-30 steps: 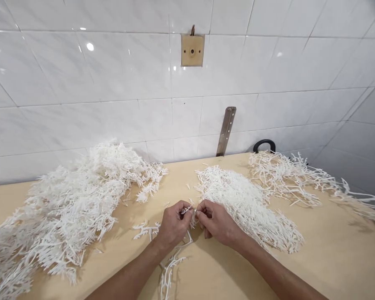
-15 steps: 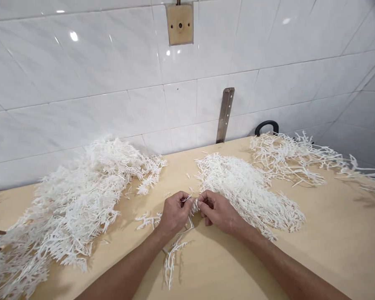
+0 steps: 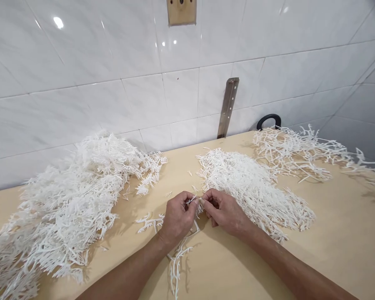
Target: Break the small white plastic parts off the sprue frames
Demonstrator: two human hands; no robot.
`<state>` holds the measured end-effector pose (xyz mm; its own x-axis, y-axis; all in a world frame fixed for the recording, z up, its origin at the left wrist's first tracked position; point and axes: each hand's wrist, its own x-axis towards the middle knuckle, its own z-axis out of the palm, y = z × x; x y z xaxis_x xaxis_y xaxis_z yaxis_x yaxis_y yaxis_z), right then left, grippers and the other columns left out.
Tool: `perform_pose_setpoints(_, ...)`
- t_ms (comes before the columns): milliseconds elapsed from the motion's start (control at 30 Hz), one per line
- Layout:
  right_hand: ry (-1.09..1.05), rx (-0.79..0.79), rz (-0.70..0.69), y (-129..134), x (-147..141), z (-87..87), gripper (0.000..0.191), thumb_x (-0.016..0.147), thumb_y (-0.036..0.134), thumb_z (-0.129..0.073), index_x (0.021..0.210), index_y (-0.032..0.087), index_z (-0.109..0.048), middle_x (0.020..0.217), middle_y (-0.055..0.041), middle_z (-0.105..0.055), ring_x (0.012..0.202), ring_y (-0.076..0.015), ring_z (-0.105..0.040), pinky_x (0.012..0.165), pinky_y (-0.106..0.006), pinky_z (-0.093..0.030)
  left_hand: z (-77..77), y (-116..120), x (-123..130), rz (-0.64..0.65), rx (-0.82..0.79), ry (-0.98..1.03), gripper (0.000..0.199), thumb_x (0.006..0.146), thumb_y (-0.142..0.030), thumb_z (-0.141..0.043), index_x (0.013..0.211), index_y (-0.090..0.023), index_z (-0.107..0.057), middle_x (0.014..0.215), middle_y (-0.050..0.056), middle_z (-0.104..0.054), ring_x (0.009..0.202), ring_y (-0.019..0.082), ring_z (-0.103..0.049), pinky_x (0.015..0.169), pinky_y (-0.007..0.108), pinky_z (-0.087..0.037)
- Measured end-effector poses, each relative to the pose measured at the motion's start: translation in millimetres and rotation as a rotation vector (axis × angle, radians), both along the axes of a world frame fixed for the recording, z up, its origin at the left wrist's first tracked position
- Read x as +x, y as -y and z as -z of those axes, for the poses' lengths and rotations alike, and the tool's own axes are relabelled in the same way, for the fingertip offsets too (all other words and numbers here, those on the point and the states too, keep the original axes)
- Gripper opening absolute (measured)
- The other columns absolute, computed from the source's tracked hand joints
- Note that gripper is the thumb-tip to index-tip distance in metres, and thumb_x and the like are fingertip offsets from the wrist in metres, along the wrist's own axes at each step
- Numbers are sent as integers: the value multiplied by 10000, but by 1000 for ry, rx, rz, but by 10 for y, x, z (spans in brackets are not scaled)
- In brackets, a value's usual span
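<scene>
My left hand (image 3: 179, 214) is closed in a pinch on a white branched plastic sprig (image 3: 178, 260), whose thin forked stems hang below and beside the wrist. Close against it, my right hand (image 3: 226, 211) pinches at the sprig's tip between thumb and forefinger. The fingers hide the exact spot where the two hands meet. Just right of my right hand lies a heap of small white plastic pieces (image 3: 253, 187). A larger, bushy heap of white sprigs (image 3: 78, 200) spreads over the left side.
Bare white branched stems (image 3: 293, 152) lie tangled at the back right, near a black curved handle (image 3: 268, 120). A metal bracket (image 3: 228, 108) stands against the tiled wall (image 3: 181, 96). A few loose bits lie on the tan tabletop (image 3: 340, 246) between the heaps.
The view has tipped slightly downward, so the wall plate sits higher. Both hands stay together, pinching. Dark shapes at the left edge, possibly another person's hand, have left the view.
</scene>
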<state>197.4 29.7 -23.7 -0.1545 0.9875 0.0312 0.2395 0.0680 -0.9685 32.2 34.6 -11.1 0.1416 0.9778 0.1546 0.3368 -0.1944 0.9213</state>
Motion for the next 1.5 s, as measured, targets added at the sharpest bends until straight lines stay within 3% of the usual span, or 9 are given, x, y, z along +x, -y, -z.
perform_pose_setpoints(333,-30,-64,-37,7,39,13,128,881,308,-564,810,204,-546,601,60,-549,428,-84,-510,426,-205,-447,11,-14,-10,17,19,-62,195,876,-312,-547,768,-162,-606,653,-10,-554,604,116,-492,587,233,-393)
perform_pose_setpoints(633,-39,-29,-41,36,47,-9,185,908,369,-563,833,201,-557,621,47,-574,440,-83,-514,443,-210,-450,-11,3,-1,43,0,-101,185,872,-309,-580,839,-156,-678,732,23,-644,644,135,-552,609,243,-423)
perform_pose_setpoints(833,-69,-20,-16,29,26,-6,197,897,387,-576,942,197,-602,630,44,-578,434,-89,-513,420,-214,-459,-21,10,0,51,18,-48,185,874,-304,-582,841,-158,-689,701,12,-643,618,126,-547,585,232,-417)
perform_pose_setpoints(1500,111,89,50,48,2,35,218,933,396,-508,866,211,-601,583,32,-576,417,-124,-562,440,-242,-471,-55,35,-1,11,57,-171,175,876,-304,-548,818,-176,-652,666,-5,-631,576,118,-515,577,232,-393)
